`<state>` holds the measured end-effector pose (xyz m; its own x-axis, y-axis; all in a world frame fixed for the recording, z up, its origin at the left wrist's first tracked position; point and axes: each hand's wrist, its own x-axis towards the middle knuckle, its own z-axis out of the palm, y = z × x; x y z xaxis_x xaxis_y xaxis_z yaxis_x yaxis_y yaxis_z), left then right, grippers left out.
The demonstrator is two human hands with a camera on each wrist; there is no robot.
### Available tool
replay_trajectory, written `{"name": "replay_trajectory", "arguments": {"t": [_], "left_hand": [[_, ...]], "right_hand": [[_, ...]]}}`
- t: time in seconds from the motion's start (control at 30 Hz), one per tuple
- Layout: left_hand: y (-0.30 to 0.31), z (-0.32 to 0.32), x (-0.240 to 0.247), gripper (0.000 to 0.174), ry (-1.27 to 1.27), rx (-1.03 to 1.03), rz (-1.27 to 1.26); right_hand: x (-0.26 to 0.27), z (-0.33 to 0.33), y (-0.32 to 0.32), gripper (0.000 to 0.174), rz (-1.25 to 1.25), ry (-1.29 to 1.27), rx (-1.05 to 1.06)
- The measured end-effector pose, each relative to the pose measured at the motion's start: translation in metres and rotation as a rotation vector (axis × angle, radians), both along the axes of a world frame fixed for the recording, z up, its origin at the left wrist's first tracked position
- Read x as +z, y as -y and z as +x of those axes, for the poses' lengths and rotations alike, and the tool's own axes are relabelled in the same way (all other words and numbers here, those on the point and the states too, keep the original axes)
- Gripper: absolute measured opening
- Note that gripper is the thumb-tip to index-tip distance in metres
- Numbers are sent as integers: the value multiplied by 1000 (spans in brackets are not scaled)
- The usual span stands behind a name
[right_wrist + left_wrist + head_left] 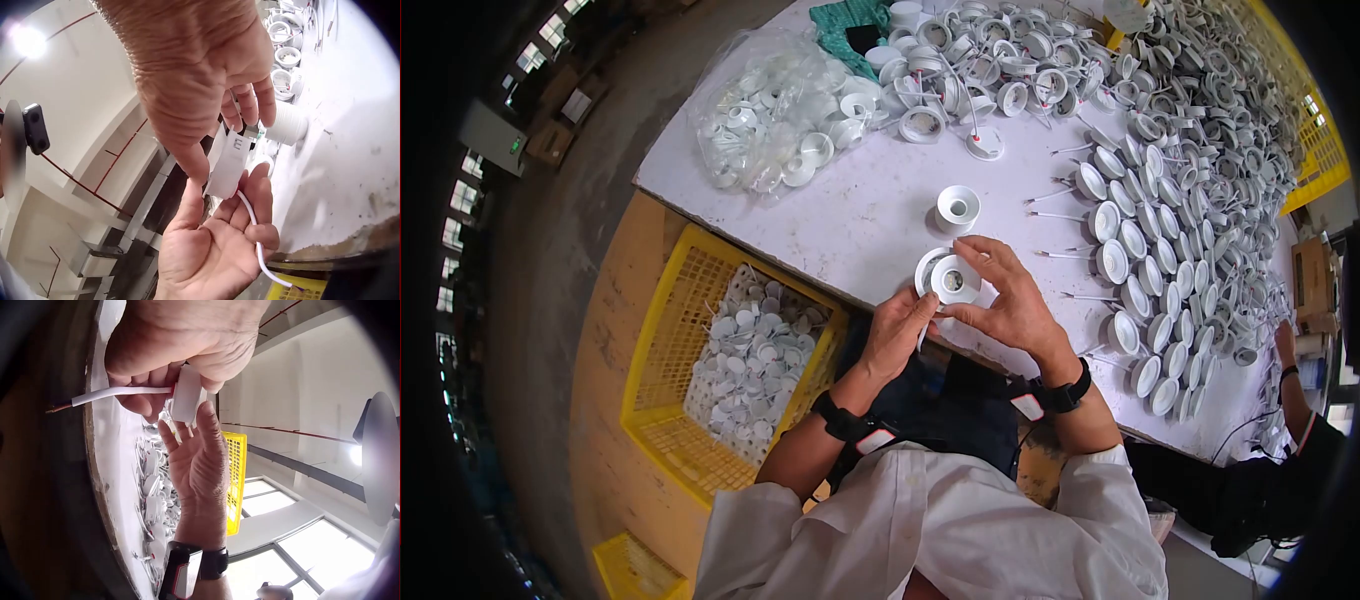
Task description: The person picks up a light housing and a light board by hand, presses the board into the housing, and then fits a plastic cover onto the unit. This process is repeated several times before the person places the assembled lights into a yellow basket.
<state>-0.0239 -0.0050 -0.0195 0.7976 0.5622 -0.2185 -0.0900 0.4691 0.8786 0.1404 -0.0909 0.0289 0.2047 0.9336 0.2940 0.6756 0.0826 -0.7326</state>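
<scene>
In front of the body, my left hand [894, 332] grips a white round lamp housing [230, 172] from its lower left side. From this housing a white cable [125, 392] with bare wire at its end runs out past the left fingers. My right hand [1012, 302] holds a white cup-shaped ring [956, 280] between thumb and fingers, on the upper right side. The ring overlaps the housing's wider rim in the head view. Just beyond the hands, a white ring-shaped cup [958, 207] stands on the table.
Rows of white lamp housings [1135, 238] with cables fill the table's right. More parts are heaped at the back; a clear bag [745, 110] of white rings lies back left. A yellow crate [655, 345] of white discs stands left, below the table edge. Another person's arm [1293, 385] reaches in at right.
</scene>
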Motion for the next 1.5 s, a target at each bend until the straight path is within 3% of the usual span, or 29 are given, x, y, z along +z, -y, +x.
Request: {"name": "replay_trajectory", "arguments": {"t": [0.17, 0.23, 0.37, 0.83, 1.3, 1.5], "left_hand": [[1, -2, -10, 27, 36, 41, -40], [0, -2, -10, 25, -13, 85, -27], [5, 7, 13, 18, -126, 223, -32], [5, 4, 4, 26, -43, 217, -97], [-2, -2, -7, 24, -153, 163, -84], [0, -7, -15, 39, -6, 91, -116]], "right_hand": [[0, 5, 5, 64, 64, -144, -3], [-2, 10, 11, 64, 81, -506, -125], [-3, 12, 20, 65, -12, -579, -229], [2, 7, 25, 65, 35, -510, -206], [-2, -17, 14, 66, 46, -104, -35], [-12, -29, 5, 72, 49, 34, -5]]}}
